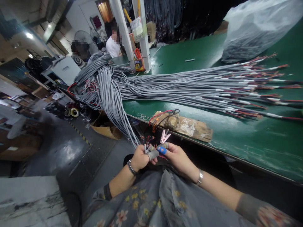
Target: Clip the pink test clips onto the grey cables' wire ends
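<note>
My left hand [141,157] is closed around the ends of several grey cables [129,130] that hang down over the table edge. Thin stripped wires [148,140] in dark and reddish colours stick up out of that grip. Close beside it my right hand [176,154], with blue and grey coverings on the fingers, pinches at the same wires; the exact wire between its fingertips is too small to make out. A pale pink clothespin-like clip [165,136] stands just above the right fingers.
A thick bundle of grey cables [165,85] runs across the green table [267,148], stripped ends to the right. A worn wooden block [189,126] lies at the near edge. A clear plastic bag [255,31] sits behind. Another person [113,45] is in the background.
</note>
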`<state>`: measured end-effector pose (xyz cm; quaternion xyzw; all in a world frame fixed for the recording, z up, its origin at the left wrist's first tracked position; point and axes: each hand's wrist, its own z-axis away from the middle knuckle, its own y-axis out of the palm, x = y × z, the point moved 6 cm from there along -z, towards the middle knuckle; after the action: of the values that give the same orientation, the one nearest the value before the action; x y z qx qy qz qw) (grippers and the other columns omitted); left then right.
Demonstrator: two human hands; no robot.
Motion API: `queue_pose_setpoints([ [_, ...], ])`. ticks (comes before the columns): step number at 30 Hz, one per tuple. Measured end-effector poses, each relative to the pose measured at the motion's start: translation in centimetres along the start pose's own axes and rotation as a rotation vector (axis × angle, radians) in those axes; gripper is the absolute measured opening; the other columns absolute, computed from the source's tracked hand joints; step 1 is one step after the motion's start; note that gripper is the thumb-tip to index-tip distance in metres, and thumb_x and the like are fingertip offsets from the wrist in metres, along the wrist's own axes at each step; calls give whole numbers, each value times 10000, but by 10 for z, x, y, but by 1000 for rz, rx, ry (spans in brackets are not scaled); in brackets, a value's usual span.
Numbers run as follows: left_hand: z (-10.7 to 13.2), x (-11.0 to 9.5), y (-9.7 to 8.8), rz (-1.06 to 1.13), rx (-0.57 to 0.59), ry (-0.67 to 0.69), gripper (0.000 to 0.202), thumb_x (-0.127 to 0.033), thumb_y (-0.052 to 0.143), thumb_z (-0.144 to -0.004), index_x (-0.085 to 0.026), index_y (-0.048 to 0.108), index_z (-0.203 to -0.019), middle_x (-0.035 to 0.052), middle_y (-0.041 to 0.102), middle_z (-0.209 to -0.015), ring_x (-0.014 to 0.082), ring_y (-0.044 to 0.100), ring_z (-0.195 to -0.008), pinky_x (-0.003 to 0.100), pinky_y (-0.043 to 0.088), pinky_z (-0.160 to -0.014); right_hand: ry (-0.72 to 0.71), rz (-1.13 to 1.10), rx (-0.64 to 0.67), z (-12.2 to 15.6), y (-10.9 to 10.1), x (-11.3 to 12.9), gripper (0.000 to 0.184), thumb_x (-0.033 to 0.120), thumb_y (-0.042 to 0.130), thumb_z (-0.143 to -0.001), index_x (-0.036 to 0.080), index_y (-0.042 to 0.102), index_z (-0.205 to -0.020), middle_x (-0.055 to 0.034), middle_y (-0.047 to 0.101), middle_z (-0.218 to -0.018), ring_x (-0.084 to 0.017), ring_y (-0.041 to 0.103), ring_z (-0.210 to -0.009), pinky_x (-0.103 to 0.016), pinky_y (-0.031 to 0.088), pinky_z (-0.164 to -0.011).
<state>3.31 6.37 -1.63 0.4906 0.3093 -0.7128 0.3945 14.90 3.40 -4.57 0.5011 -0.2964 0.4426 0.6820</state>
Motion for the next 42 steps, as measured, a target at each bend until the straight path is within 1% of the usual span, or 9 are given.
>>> queue_pose_setpoints([
  [9, -1, -3, -2, 31, -7, -52, 432, -504, 781, -536, -141, 546, -539, -11, 552, -429, 86, 498, -346, 192, 409, -377, -17, -9, 99, 3, 2, 1, 398, 494, 798, -597, 170, 622, -746, -15, 637, -655, -142, 547, -580, -306, 457, -598],
  [16, -3, -2, -1, 51, -31, -42, 416, -496, 760, -565, -146, 539, -532, -9, 558, -431, 87, 500, -344, 190, 406, -371, 22, -4, 55, 1, 2, 1, 430, 515, 818, -542, 175, 596, -684, 14, 604, -608, -106, 483, -525, -264, 399, -541],
  [20, -4, 0, -5, 74, -23, -45, 386, -467, 751, -576, -143, 544, -541, -5, 564, -431, 84, 489, -333, 188, 401, -361, 51, -89, 118, 3, -2, -1, 413, 478, 836, -537, 175, 609, -702, 30, 579, -586, -92, 455, -512, -247, 378, -528],
  [25, -6, -2, -5, 90, 164, -174, 360, -433, 762, -531, -129, 570, -551, 4, 560, -413, 90, 473, -315, 195, 393, -334, 83, -240, 97, -4, -22, -4, 415, 578, 749, -629, 187, 638, -711, -12, 616, -685, -117, 508, -581, -269, 445, -578],
  [28, -10, -6, 0, 68, 293, -248, 342, -394, 784, -501, -119, 591, -565, 7, 562, -406, 96, 475, -308, 197, 406, -323, 75, -215, 87, -12, -26, 1, 518, 682, 709, -588, 183, 659, -719, -32, 625, -729, -124, 506, -587, -276, 446, -571],
  [31, -17, -7, 5, 73, 363, -296, 315, -360, 788, -494, -117, 606, -579, 11, 572, -407, 102, 485, -302, 195, 415, -314, -33, -73, 95, -17, -20, 13, 540, 722, 650, -620, 189, 655, -707, -22, 601, -675, -129, 478, -565, -284, 420, -567],
  [34, -25, -5, 8, 83, 413, -324, 283, -336, 773, -497, -116, 611, -571, 19, 574, -401, 109, 488, -291, 194, 408, -299, -211, 148, -42, -18, -22, 26, 547, 747, 575, -670, 204, 615, -620, -13, 558, -592, -143, 448, -548, -301, 403, -580],
  [36, -29, -3, 8, 96, 426, -334, 267, -325, 762, -502, -114, 611, -563, 26, 573, -395, 115, 487, -284, 197, 402, -290, -255, 198, -116, -19, -24, 28, 562, 771, 552, -660, 215, 594, -592, -9, 535, -558, -153, 446, -544, -309, 408, -585],
  [42, -34, 2, 7, 135, 422, -330, 246, -309, 751, -496, -111, 618, -555, 35, 573, -386, 123, 480, -274, 204, 390, -278, -54, -220, 98, -30, -9, 9, 542, 733, 662, -588, 217, 656, -755, -31, 627, -710, -187, 552, -669, -321, 467, -644],
])
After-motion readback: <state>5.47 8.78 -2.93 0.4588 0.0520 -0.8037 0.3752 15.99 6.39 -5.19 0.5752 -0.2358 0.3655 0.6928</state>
